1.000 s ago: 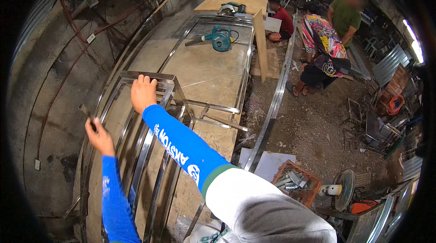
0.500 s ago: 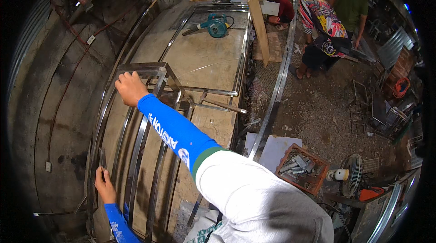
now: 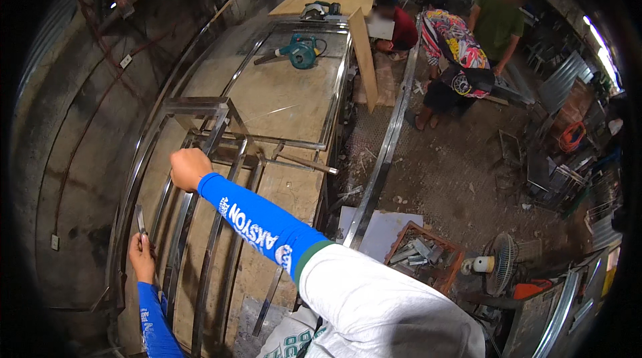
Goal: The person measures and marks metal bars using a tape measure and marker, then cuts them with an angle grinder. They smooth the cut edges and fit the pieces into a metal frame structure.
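Note:
A welded frame of shiny metal tubes [image 3: 212, 234] lies lengthwise on the wooden worktable [image 3: 284, 112], its far end raised as a boxy section. My left hand [image 3: 142, 259] is closed round a short, flat metal bar [image 3: 140, 217] beside the frame's left side. Further up, my right hand [image 3: 190, 169] is a fist over the frame's tubes, below the boxy end. Its fingertips are hidden, so what it grips cannot be made out. A hammer-like tool [image 3: 304, 160] with a long handle rests right of the boxy end.
A teal blower [image 3: 301, 52] and a circular saw [image 3: 317, 10] sit at the table's far end. A wooden board [image 3: 363, 60] leans on the right edge. A long metal beam [image 3: 386, 154], a crate of metal scraps [image 3: 428, 254] and a fan [image 3: 500, 263] stand right; people [image 3: 461, 50] work beyond.
My right hand has moved back toward me from the frame's far boxy end. My left hand still holds the flat bar. The view has shifted slightly.

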Demonstrator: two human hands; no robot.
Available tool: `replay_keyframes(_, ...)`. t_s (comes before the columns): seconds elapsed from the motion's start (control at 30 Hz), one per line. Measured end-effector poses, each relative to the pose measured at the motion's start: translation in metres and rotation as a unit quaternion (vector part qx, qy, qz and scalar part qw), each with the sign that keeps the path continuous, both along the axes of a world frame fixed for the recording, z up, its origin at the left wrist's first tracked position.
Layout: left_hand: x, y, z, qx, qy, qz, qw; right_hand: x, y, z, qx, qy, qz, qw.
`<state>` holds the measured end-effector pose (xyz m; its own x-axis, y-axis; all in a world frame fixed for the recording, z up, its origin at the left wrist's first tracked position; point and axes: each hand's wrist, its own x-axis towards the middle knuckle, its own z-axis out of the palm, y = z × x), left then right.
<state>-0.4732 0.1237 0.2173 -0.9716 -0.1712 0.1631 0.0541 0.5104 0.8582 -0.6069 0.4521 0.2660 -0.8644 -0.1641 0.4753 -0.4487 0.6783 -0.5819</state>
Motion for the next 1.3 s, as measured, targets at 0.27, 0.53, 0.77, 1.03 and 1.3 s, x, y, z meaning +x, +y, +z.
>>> replay_keyframes(0.27, 0.003, -0.008, -0.002, -0.037, -0.002, 0.003, 0.999, -0.005, -0.005, 0.005, 0.052, -0.036, -0.004, 0.998)
replay_keyframes(0.53, 0.004, -0.004, -0.011, -0.045, 0.0, -0.028, 0.999, -0.004, -0.009, 0.006, 0.038, -0.026, -0.001, 0.999)
replay_keyframes(0.77, 0.004, 0.018, 0.003, -0.043, 0.006, -0.074, 0.996, -0.005, -0.004, 0.004, 0.049, -0.04, -0.009, 0.998)
replay_keyframes(1.03, -0.001, 0.007, -0.003, -0.034, -0.01, -0.084, 0.996, -0.009, -0.01, -0.001, 0.055, -0.035, -0.014, 0.998)
replay_keyframes(1.3, 0.002, 0.012, 0.0, -0.055, 0.003, -0.102, 0.993, -0.008, -0.013, 0.001, 0.084, -0.042, -0.03, 0.995)
